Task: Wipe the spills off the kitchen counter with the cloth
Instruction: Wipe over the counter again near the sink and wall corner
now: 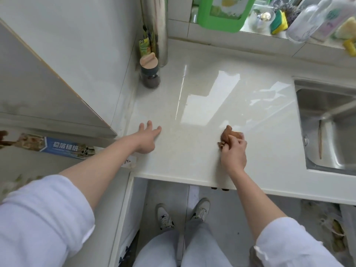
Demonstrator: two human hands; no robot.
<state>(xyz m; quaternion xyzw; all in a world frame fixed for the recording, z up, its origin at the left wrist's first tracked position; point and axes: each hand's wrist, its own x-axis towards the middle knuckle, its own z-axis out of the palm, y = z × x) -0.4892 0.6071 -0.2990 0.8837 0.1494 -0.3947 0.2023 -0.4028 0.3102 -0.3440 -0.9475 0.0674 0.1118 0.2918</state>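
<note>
- Head view: the left hand (147, 138) is laid flat on the counter (192, 151), fingers spread, arm extended.
- A bunched brown cloth (228, 134) is clamped under the right hand (234, 153), well apart from the left.

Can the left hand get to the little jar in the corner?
Probably yes. The left hand lies flat and empty on the counter, and only bare counter lies between it and the jar by the wall.
</note>
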